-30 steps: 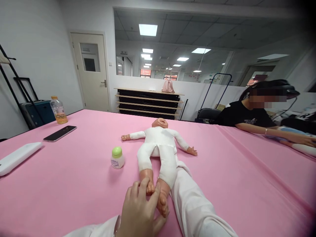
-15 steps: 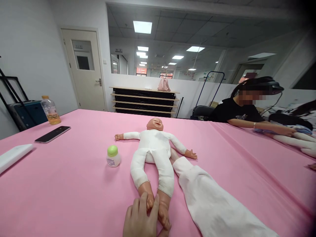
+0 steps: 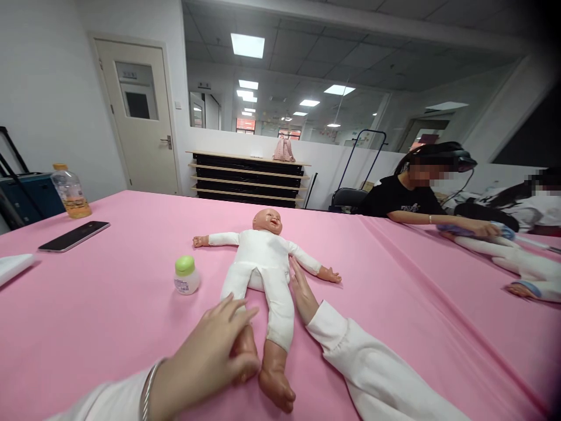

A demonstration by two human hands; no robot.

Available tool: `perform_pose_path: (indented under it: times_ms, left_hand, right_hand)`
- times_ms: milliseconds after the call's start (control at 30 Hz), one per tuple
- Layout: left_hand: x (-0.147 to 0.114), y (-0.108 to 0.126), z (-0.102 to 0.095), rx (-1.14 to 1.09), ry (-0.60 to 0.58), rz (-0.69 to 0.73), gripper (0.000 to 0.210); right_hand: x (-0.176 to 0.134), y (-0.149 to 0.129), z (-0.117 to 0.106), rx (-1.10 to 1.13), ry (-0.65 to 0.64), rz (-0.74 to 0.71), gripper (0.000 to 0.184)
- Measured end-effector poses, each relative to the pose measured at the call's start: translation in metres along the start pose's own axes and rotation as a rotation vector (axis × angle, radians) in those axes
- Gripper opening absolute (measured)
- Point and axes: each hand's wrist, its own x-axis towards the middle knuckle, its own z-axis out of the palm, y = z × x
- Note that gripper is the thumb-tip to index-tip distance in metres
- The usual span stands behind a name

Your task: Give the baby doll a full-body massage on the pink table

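Observation:
On the pink-covered table (image 3: 385, 327) a baby doll (image 3: 265, 257) in a white cloth body lies on its back, arms spread and feet toward me. My left hand (image 3: 210, 345), a silver bangle at its wrist, is over the doll's leg on the left, fingers apart and curved; whether it touches is unclear. Close along the doll's side on the right rests my right hand (image 3: 303, 289), fingers straight and flat, holding nothing. Left of the doll stands a small bottle (image 3: 187, 276) with a green cap.
A phone (image 3: 74, 236), a drink bottle (image 3: 72, 193) and a white object (image 3: 14, 268) are at the table's left. To the right, a person in a black shirt (image 3: 403, 199) leans over another doll (image 3: 504, 254). A shelf (image 3: 248, 180) stands behind the table.
My left hand has left the doll's feet and moved up over its leg, opening. My right hand has slid out from the doll's side. The view has shifted slightly right.

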Motion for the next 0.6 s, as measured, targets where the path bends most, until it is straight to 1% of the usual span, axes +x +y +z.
perform_pose_path:
  times_ms: [33, 67, 100, 167, 233, 267, 333, 400, 500, 600]
  left_hand:
    - [0.015, -0.003, -0.001, -0.086, -0.047, 0.000, 0.044]
    - [0.030, -0.008, 0.001, -0.144, -0.058, -0.029, 0.045]
    - [0.045, -0.013, 0.006, -0.165, -0.043, -0.066, 0.048]
    - [0.070, -0.025, 0.023, -0.157, -0.016, -0.082, 0.057]
    - [0.088, -0.035, 0.043, -0.152, -0.031, -0.100, 0.059]
    - [0.095, -0.038, 0.053, -0.151, -0.035, -0.145, 0.057]
    - [0.102, -0.037, 0.067, -0.135, -0.007, -0.255, 0.050]
    - [0.103, -0.030, 0.077, -0.104, 0.048, -0.310, 0.042]
    - [0.097, -0.019, 0.082, -0.104, 0.103, -0.270, 0.034]
    - [0.089, -0.019, 0.080, -0.212, 0.134, -0.255, 0.032]
  right_hand:
    - [0.000, -0.003, -0.001, -0.001, -0.025, -0.017, 0.060]
    - [0.000, -0.005, -0.001, -0.005, -0.048, -0.039, 0.060]
    - [0.001, -0.005, -0.001, -0.011, -0.070, -0.056, 0.059]
    - [0.003, -0.002, 0.000, -0.020, -0.111, -0.050, 0.060]
    - [0.005, 0.005, 0.002, -0.015, -0.153, -0.017, 0.062]
    - [0.007, 0.009, 0.002, -0.008, -0.178, -0.007, 0.063]
    - [0.012, 0.017, 0.001, 0.004, -0.214, -0.009, 0.066]
    - [0.016, 0.022, -0.003, 0.016, -0.231, -0.024, 0.067]
    - [0.022, 0.025, -0.011, 0.048, -0.226, -0.049, 0.063]
    - [0.023, 0.025, -0.016, 0.059, -0.214, -0.063, 0.055]
